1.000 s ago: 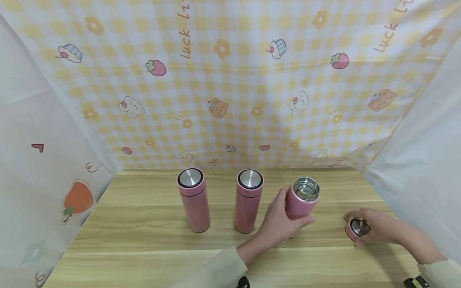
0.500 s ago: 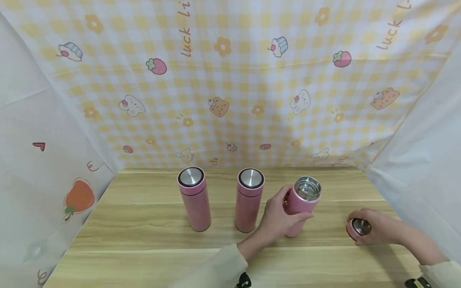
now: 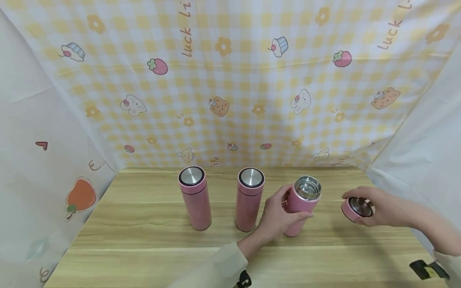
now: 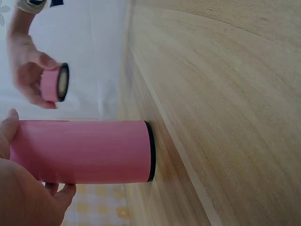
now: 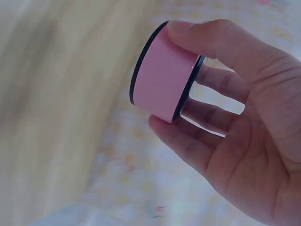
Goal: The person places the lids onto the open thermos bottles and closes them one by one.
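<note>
An uncapped pink thermos bottle (image 3: pixel 300 206) stands upright on the table, its steel mouth showing. My left hand (image 3: pixel 279 214) grips its upper body from the left; in the left wrist view the bottle (image 4: pixel 89 151) has its black base on the wood. To the right, my right hand (image 3: pixel 383 206) holds a pink bottle lid (image 3: pixel 351 210) above the table, its steel disc facing up. In the right wrist view the thumb and fingers pinch the lid (image 5: pixel 164 75) by its side, black rings at both its edges.
Two capped pink thermos bottles stand upright to the left: one (image 3: pixel 196 204) farther left, the other (image 3: pixel 248 206) beside my left hand. The wooden table (image 3: pixel 144 232) meets a yellow checked cloth (image 3: pixel 245 80) at the back. White cloth walls (image 3: pixel 425 152) flank both sides.
My right hand has lifted the lid off the table and raised it slightly. My left hand keeps its grip on the uncapped bottle, which first tilted slightly and now stands still.
</note>
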`<state>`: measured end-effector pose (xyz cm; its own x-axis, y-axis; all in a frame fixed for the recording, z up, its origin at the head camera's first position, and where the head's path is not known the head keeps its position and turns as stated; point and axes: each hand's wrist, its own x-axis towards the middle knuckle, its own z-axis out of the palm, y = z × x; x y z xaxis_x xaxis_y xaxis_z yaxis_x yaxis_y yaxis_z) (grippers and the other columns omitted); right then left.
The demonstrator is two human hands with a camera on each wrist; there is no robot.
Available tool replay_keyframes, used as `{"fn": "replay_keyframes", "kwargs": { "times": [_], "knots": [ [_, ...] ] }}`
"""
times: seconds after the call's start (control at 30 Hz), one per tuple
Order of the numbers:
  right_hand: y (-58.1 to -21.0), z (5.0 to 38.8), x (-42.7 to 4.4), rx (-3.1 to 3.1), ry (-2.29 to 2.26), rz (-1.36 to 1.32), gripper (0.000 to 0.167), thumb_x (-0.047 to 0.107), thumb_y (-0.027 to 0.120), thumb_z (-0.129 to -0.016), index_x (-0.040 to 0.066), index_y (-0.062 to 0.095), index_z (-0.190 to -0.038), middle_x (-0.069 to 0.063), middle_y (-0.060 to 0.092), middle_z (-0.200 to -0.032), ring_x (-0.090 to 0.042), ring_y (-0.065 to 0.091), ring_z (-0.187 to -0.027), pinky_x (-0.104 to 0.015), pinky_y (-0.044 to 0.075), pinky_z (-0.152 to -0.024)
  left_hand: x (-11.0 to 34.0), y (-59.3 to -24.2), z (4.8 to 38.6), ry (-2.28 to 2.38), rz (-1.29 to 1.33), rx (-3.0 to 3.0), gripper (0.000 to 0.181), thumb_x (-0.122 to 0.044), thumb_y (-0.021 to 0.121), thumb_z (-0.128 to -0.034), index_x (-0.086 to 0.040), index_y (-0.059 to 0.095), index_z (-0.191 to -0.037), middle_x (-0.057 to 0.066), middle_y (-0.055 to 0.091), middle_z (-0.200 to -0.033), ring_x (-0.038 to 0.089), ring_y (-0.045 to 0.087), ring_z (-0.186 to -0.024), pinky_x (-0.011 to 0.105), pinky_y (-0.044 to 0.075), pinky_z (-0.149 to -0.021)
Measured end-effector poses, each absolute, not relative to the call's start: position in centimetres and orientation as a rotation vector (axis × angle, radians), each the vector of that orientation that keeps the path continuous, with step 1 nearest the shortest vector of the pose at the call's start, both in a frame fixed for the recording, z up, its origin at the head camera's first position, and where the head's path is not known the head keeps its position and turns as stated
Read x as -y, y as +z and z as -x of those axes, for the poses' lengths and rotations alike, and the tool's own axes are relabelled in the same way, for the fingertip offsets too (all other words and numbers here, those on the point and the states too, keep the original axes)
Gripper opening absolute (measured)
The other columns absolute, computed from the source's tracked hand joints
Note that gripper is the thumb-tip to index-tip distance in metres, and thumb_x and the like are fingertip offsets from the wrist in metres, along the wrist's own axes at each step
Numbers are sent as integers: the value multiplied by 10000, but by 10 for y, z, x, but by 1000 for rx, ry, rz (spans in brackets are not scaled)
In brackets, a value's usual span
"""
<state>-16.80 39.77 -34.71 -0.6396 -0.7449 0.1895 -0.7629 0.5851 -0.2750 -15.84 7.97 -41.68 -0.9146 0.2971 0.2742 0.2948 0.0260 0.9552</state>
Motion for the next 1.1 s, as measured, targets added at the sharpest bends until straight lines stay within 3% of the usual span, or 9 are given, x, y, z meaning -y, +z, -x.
{"fn": "replay_keyframes", "kwargs": {
  "times": [0.23,0.43,0.57,1.1],
  "knots": [
    [-291,164,-368,2876,525,-1249,613,146,914,-771,50,614,-1296,-34,632,-1178,-11,590,-899,-262,577,-669,-80,-416,158,2092,-636,-2247,721,-237,934,-762,-253,575,-1387,-156,609,-1212,38,587,-1111,240,501,-936],
    [-254,162,-343,2855,436,-1271,614,230,916,-779,150,629,-1317,68,605,-1182,-3,571,-869,-235,546,-678,-80,-416,159,2093,-647,-2253,722,-221,936,-759,-246,578,-1385,-153,614,-1206,40,591,-1101,241,503,-932],
    [-235,164,-328,2860,455,-1325,617,263,900,-802,155,616,-1340,96,610,-1164,-12,587,-856,-233,544,-677,-80,-416,159,2099,-657,-2249,716,-211,935,-760,-243,581,-1380,-150,616,-1203,42,594,-1096,243,507,-928],
    [-211,170,-283,2886,373,-1401,584,234,896,-804,170,638,-1325,125,612,-1185,-6,610,-920,-298,587,-784,-80,-416,158,2111,-656,-2249,709,-256,936,-758,-254,584,-1372,-151,619,-1188,41,600,-1080,247,518,-915]
  ]
}}
